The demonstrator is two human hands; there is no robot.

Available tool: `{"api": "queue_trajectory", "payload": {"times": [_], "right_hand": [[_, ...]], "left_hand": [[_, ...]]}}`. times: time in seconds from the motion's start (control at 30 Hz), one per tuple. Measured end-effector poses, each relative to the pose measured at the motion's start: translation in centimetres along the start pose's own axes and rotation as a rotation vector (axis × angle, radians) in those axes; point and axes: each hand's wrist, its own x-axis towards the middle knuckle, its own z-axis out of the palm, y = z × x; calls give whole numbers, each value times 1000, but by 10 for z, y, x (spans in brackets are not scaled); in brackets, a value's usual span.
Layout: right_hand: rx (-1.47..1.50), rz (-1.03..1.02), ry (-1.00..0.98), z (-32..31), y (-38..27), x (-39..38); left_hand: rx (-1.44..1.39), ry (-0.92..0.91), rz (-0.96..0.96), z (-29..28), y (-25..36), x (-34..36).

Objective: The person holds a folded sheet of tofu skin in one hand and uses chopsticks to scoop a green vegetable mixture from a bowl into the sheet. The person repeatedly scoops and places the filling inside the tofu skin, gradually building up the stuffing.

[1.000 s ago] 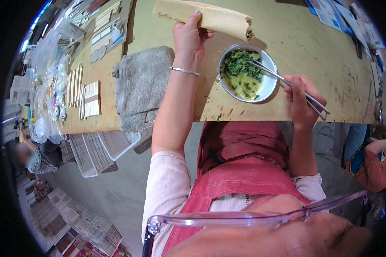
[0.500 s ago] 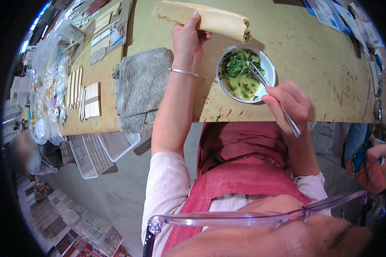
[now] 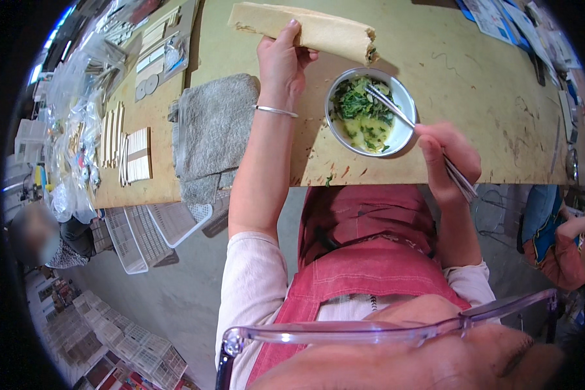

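Observation:
My left hand (image 3: 285, 62) is closed around a long, flat, pale-tan rolled flatbread (image 3: 318, 30), thumb on top. Its right end looks bitten and ragged, with a dark bit of filling showing. My right hand (image 3: 450, 156) grips a pair of metal chopsticks (image 3: 396, 110) whose tips reach into the chopped greens (image 3: 354, 101). Those greens lie in a white bowl (image 3: 406, 104) with a thin rim, together with a yellowish, soupy part (image 3: 364, 128) near the front. The bowl stands on the table below the bread's right end. Part of my right hand is blurred.
A folded grey towel (image 3: 214, 130) lies on the wooden table (image 3: 500, 84) left of my forearm. Further left are wooden strips (image 3: 136, 156) and clear plastic bags (image 3: 65, 117). Papers (image 3: 494, 23) lie at the far right. Plastic baskets (image 3: 149, 234) sit below the table; other people are at both sides.
My right hand has shifted slightly right, and the chopsticks now lie at a flatter angle, their tips further left in the greens. The left hand and bread have barely moved.

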Motion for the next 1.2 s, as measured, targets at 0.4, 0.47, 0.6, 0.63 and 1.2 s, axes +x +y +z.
{"api": "queue_trajectory", "payload": {"times": [0.4, 0.47, 0.6, 0.63, 1.2], "right_hand": [[-15, -52, 27, 11, 16, 4], [-18, -55, 29, 12, 16, 5], [-34, -47, 29, 10, 17, 3], [-27, -46, 37, 9, 17, 2], [125, 312, -109, -33, -20, -6]], "left_hand": [[3, 4, -9, -1, -2, 3], [-5, -10, -9, -3, -3, 4], [9, -4, -11, -1, -1, 2], [14, 0, -14, 0, -2, 1], [8, -23, -40, -24, -9, 6]]}}
